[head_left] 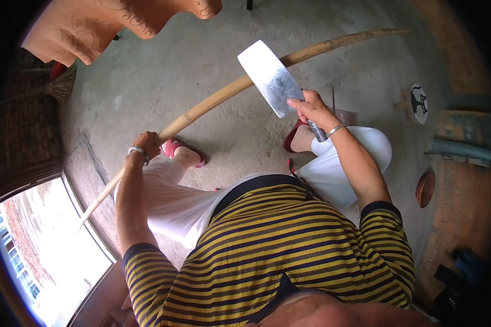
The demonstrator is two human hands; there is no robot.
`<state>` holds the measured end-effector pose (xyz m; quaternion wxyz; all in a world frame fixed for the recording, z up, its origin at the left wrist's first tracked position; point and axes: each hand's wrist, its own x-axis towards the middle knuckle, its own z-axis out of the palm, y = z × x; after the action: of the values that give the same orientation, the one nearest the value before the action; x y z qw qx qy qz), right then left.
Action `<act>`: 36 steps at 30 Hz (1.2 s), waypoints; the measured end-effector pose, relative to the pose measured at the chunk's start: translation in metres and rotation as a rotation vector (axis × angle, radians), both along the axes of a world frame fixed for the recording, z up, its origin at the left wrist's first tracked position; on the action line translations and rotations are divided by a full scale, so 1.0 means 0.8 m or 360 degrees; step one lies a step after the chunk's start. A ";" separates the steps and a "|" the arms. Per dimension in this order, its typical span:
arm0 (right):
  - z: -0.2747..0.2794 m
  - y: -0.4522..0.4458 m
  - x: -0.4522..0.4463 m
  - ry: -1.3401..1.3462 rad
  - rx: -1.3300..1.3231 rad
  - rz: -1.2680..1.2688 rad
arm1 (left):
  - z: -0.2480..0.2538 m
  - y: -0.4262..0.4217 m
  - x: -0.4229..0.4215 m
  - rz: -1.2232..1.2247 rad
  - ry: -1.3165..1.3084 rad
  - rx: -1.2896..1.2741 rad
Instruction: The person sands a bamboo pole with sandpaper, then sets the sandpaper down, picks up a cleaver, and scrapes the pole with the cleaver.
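A long bamboo pole [213, 101] runs slantwise from the doorway at lower left to the upper right. My left hand [147, 144] is wrapped round it, near my left knee. In my right hand [314, 108] is a cleaver [267, 76] with a broad, shiny rectangular blade; its metal handle shows below my fist. The blade lies across the pole in this view and hides a stretch of it. Whether blade and pole touch, I cannot tell.
A tan patterned cloth [125, 22] hangs at upper left, with a straw broom [64, 84] below it. The bright doorway [54, 245] opens at lower left. On the right are a cat-figured oval plaque [418, 103], a brown basket [425, 189] and a grey pipe [461, 150].
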<state>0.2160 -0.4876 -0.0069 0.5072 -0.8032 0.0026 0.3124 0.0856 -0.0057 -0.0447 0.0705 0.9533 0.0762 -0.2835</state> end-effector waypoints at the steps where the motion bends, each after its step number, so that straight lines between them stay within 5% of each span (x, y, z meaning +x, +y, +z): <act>1: -0.006 -0.009 0.007 0.0037 0.0059 -0.0148 | 0.000 0.002 -0.002 0.0001 0.0000 -0.0016; 4: -0.008 -0.027 0.028 0.0153 0.0185 -0.0709 | -0.003 0.001 -0.005 0.0056 -0.0060 0.0017; 8: -0.001 -0.008 -0.002 0.0058 0.0044 -0.0072 | 0.000 -0.007 -0.004 0.0042 0.0011 0.0046; 15: -0.002 -0.013 0.002 0.0087 0.0181 -0.0377 | 0.012 -0.021 -0.006 0.0078 0.0017 0.0225; 19: -0.002 0.003 -0.021 0.0156 -0.0029 0.0147 | -0.005 -0.016 -0.013 0.0037 -0.0064 0.0237; 23: -0.002 -0.006 0.008 0.0195 0.0186 -0.0722 | -0.010 -0.012 -0.020 0.0073 -0.0138 0.0258; 28: 0.006 0.008 -0.023 0.0263 -0.0046 0.0142 | -0.016 -0.010 -0.018 0.0020 -0.0177 0.0278; 33: -0.001 -0.004 0.009 0.0164 0.0132 -0.0654 | -0.010 -0.012 -0.024 -0.0020 -0.0082 0.0286; 36: 0.003 0.003 -0.011 0.0260 -0.0025 -0.0147 | -0.027 -0.009 -0.022 -0.0059 -0.0153 0.0257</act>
<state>0.2074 -0.4848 -0.0041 0.5128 -0.7781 0.0833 0.3531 0.0682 -0.0133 -0.0659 -0.0084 0.9696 0.0777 -0.2317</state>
